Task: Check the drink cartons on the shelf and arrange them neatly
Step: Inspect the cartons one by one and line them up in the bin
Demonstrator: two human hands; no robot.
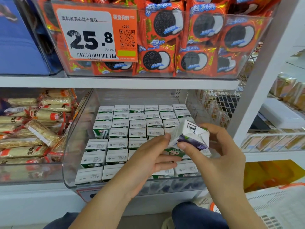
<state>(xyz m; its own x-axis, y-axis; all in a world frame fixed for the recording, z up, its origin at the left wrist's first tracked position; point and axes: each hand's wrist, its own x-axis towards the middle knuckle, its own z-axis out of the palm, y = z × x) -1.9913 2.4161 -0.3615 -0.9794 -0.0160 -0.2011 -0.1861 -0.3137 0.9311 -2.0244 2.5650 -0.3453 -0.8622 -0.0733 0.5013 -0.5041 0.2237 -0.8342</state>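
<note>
above the clear plastic shelf bin (69, 146) of upright cartons, a small white-and-purple drink carton (189, 135) is gripped tilted by the right hand (214, 156) for checking, steadied by straight left hand (148, 159) fingertips.

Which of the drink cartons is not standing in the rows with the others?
The tilted carton held above the bin. The right hand grips it and the left hand touches its edge, while the other cartons stand upright in rows.
</note>
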